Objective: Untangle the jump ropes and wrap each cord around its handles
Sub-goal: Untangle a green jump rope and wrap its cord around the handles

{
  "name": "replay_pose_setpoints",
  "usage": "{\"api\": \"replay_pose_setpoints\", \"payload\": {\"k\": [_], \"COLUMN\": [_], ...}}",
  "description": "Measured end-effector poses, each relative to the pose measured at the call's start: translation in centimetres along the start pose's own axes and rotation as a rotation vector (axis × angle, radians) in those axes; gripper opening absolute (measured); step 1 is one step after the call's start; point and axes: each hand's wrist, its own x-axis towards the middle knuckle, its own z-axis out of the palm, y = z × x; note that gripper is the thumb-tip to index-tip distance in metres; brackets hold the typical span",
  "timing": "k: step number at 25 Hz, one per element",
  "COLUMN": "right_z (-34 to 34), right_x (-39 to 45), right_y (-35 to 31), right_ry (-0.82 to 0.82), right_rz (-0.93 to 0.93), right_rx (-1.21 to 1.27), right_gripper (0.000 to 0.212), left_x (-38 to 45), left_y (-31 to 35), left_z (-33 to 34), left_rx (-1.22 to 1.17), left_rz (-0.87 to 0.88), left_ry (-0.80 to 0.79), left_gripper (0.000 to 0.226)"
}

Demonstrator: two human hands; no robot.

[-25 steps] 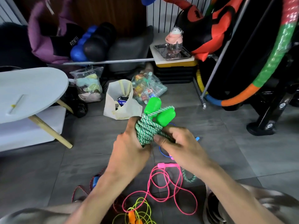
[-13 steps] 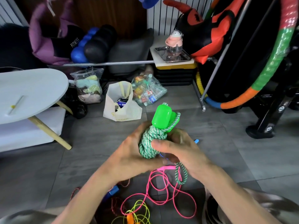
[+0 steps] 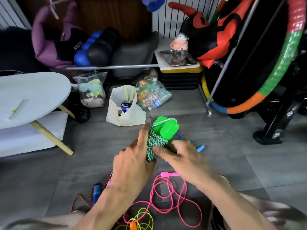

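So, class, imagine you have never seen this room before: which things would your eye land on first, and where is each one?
First, the bright green jump rope at the centre, its braided cord wound round its handles, held between the left hand and the right hand. Next, the loose pink rope looped on the grey floor just below the hands. Then the striped hoop leaning at the far right.
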Motion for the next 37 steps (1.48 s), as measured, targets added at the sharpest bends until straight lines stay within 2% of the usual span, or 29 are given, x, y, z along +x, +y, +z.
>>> {"api": "replay_pose_setpoints", "payload": {"k": [1, 3, 4, 6, 7, 8, 11, 13, 14, 16, 20, 21, 23, 26, 28, 30, 37], "right_z": [-0.2, -0.9, -1.4, -2.3, -2.7, -2.9, -2.6, -2.3, -2.1, -1.6, -0.3, -0.2, -0.3, -0.5, -0.3, 0.0, 1.7], "right_x": [-0.1, 0.1, 0.2, 0.4, 0.3, 0.1, -0.5, -0.9, -1.1, -1.4, -1.9, -2.0, -2.1, -2.0, -1.6, -1.3, -1.3], "right_y": [0.0, 0.3, 0.3, 0.0, -0.2, -0.5, -0.9, -0.8, -0.7, -0.4, -0.4, -0.4, -0.6, -0.7, -0.4, -0.1, 0.5], "right_ry": [0.02, 0.027, 0.011, -0.033, -0.061, -0.096, -0.156, -0.11, -0.05, 0.093, 0.404, 0.437, 0.394, 0.283, 0.281, 0.272, 0.472], "right_rz": [-0.035, -0.101, -0.133, -0.176, -0.18, -0.185, -0.148, -0.083, -0.051, -0.05, -0.234, -0.292, -0.367, -0.454, -0.45, -0.389, -0.492], "right_rx": [0.005, 0.009, 0.007, 0.063, 0.104, 0.121, 0.05, 0.041, 0.03, -0.002, -0.09, -0.097, -0.007, 0.073, 0.091, 0.157, -0.092], "right_gripper": [0.056, 0.052, 0.048, 0.042, 0.036, 0.03, 0.033, 0.021, 0.017, 0.021, 0.013, 0.013, 0.013, 0.008, 0.008, 0.016, 0.023], "left_x": [0.1, 0.0, 0.0, 0.1, 0.3, 0.4, 0.7, 0.7, 0.7, 0.8, 1.2, 1.2, 1.1, 0.3, -0.3, -0.4, -0.7], "left_y": [-0.3, -0.6, -0.6, -0.5, -0.5, -0.8, -1.2, -0.9, -0.8, -0.4, -0.6, -0.8, -1.1, -0.5, -0.1, -0.2, -0.4], "left_z": [0.1, -0.3, -0.7, -1.2, -1.2, -1.1, -0.8, -0.7, -0.7, -0.7, -0.8, -0.9, -0.9, -0.6, -0.1, 0.4, 0.7], "left_rx": [-0.065, -0.403, -0.67, -1.169, -1.285, -1.299, -1.038, -0.97, -0.942, -0.89, -0.836, -0.829, -0.758, -0.532, -0.433, -0.411, -0.353], "left_rz": [0.036, 0.088, 0.092, 0.083, 0.063, 0.069, 0.121, 0.129, 0.127, 0.084, 0.066, 0.074, 0.098, 0.237, 0.27, 0.229, 0.293], "left_ry": [0.009, -0.056, -0.125, -0.155, -0.143, -0.131, -0.063, -0.026, -0.002, 0.026, 0.023, 0.016, -0.003, -0.04, -0.046, -0.037, 0.027], "left_gripper": [0.088, 0.087, 0.08, 0.057, 0.047, 0.038, 0.018, 0.014, 0.012, 0.015, 0.012, 0.009, 0.009, 0.008, 0.006, 0.004, 0.01]}}
